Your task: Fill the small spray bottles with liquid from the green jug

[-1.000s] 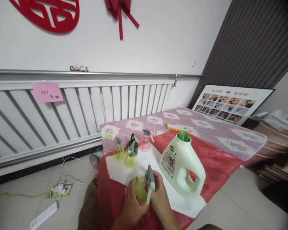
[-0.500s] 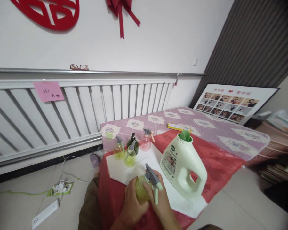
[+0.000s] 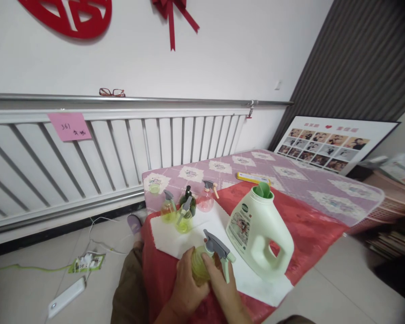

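Note:
A yellow-green spray bottle (image 3: pixel 199 271) with a grey spray head (image 3: pixel 217 244) is between my hands, above the near edge of the white sheet. My left hand (image 3: pixel 188 281) wraps round the bottle's body from the left. My right hand (image 3: pixel 225 288) closes on it from the right, thumb across the front near the collar and fingers partly hidden behind the spray head. To the right stands a large pale green jug (image 3: pixel 261 231) with a green funnel-like piece (image 3: pixel 262 190) in its mouth. Beyond my hands are two more yellow-green spray bottles (image 3: pixel 183 221), a dark green pump bottle (image 3: pixel 191 200) and a pink spray bottle (image 3: pixel 205 201).
A white sheet (image 3: pixel 170 240) and red cloth (image 3: pixel 303 225) cover part of a purple patterned surface (image 3: pixel 280 173). A small green cap-like piece (image 3: pixel 154 188) and a yellow box (image 3: pixel 253 178) lie farther back. On the floor at left are a power strip (image 3: pixel 87 262) and cables.
The spray head points slightly farther right, and my right fingers sit lower behind it. Both hands stay on the bottle. The whole view has shifted a little.

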`<state>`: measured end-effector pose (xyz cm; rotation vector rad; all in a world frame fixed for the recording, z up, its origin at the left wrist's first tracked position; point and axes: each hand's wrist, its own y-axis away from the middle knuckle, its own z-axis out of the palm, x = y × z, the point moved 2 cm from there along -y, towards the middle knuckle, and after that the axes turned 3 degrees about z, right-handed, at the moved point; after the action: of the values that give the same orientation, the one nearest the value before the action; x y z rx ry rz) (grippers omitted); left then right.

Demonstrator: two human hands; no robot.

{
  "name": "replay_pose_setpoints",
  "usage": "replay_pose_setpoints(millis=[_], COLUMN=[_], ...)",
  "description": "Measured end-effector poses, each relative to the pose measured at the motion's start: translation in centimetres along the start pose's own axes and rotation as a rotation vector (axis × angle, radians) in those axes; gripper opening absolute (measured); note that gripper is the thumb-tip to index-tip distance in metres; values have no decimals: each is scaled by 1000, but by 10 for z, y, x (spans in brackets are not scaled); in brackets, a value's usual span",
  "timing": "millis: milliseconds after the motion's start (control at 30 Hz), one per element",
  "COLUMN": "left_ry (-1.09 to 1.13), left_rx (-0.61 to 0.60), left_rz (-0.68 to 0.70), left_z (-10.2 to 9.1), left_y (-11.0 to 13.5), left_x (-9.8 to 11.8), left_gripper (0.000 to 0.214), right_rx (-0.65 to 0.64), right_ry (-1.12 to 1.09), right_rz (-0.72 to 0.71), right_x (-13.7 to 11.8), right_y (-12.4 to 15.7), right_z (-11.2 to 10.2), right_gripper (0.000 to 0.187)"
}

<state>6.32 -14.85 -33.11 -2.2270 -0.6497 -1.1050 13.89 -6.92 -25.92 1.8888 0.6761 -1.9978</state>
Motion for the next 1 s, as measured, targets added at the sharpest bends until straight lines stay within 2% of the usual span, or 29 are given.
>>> replay_pose_setpoints(millis=[167, 467, 733, 867, 1000], left_ry=[15, 10, 15, 24, 33], left_rx=[7, 8, 16, 7, -5], left_rz=[-21, -29, -31, -46, -61], left_z=[-1, 0, -1, -2, -2], left_y=[-1, 0, 0, -1, -1], left_x=[1, 1, 1, 3, 3], left_gripper=[72, 71, 73, 76, 82], right_rx=[63, 86, 36, -55, -76], right_ry=[66, -24, 35, 4, -30], right_rz=[177, 220, 217, 164, 76], right_x=[6, 10, 14, 2, -15], right_y=[-2, -2, -3, -5, -11], right_z=[-1, 5, -5, -6, -10], right_gripper=[43, 41, 49, 48, 42])
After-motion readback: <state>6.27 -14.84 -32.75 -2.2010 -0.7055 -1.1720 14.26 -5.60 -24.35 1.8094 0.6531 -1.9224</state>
